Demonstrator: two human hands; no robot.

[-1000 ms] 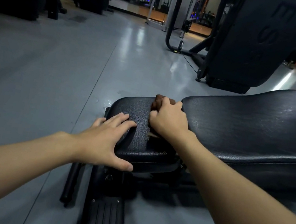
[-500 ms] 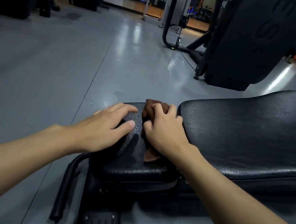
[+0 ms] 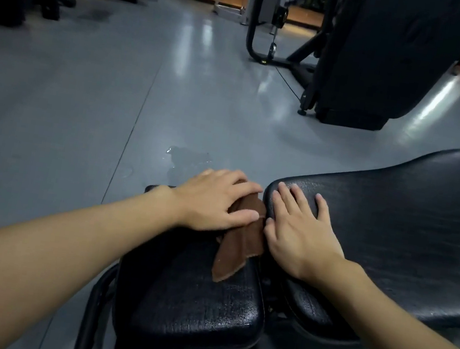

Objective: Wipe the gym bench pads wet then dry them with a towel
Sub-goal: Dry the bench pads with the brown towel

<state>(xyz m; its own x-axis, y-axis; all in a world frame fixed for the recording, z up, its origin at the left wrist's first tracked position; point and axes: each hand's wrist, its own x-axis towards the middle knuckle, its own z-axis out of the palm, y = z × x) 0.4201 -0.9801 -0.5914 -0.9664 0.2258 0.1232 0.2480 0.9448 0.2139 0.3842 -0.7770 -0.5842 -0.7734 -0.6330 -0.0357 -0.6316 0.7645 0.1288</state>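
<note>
Grey gym floor (image 3: 83, 107) is gleaming under strip lights, w/ a small puddle (image 3: 188, 156) lying just beyond the seat pad (image 3: 189, 297). Fingers (image 3: 239, 181) of the left hand (image 3: 213, 198) are lying almost straight over a brown cloth (image 3: 236, 253), thumb resting alongside. They are pressing it flat onto the pad's far end rather than gripping it, probably so the whole palm is driving the wipe.

Fingers (image 3: 297, 197) of the right hand (image 3: 298, 229) are spread and relaxed, holding nothing. They are resting on the near end of the back pad (image 3: 394, 223), just beside the cloth, apparently bracing the person's weight while the other hand is working.

Moving outward, the cloth's loose tail is trailing from under the left hand toward the camera, lying on the seat pad close to the gap btwn the two pads. Droplets are beading on the seat pad's textured vinyl and on the back pad's near edge, so the wet pass appears to be under way; no dry towel is showing in view.

Both forearms are reaching in from the bottom corners. A dark frame bar (image 3: 93, 303) is curving down on the seat pad's left side. Farther off, a black cable machine (image 3: 368, 60) is standing on the floor, well apart from the pads.

Likely next job: working the cloth across the gap onto the back pad, w/ care needed as wet vinyl and the puddle are both looking slippery.
</note>
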